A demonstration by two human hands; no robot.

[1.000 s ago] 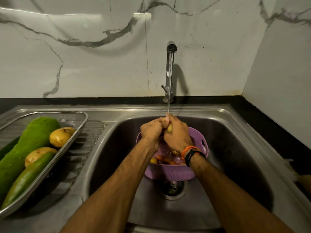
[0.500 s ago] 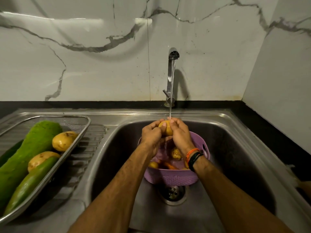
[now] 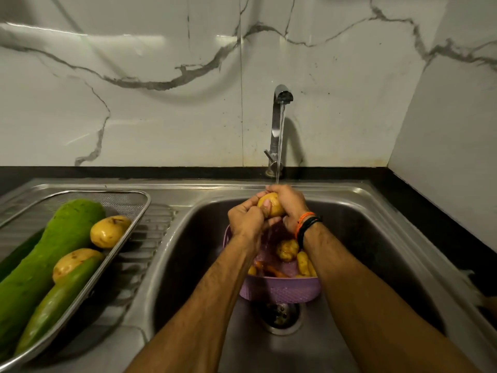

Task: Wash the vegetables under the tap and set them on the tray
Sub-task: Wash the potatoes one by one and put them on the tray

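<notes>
Both hands curled round one potato (image 3: 271, 204) under the tap (image 3: 279, 125) stream, over the sink (image 3: 376, 238): left hand (image 3: 246, 220) on its left, right hand (image 3: 291, 205) on its right. Basket (image 3: 279, 290) of vegetables below. Tray (image 3: 134, 208) far left holds gourd (image 3: 53, 254), cucumber (image 3: 61, 300), two potatoes.

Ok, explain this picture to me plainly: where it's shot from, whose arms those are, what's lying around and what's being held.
There is no machine here. The camera sits on a person's head and looks down, so the two arms are the wearer's own. The left hand and right hand both grip one potato under the running tap. Below them, in the steel sink, stands a purple basket with more potatoes and something orange inside. On the drainboard to the left lies a metal tray with washed vegetables: two potatoes, a large green gourd and a smaller green one.
</notes>
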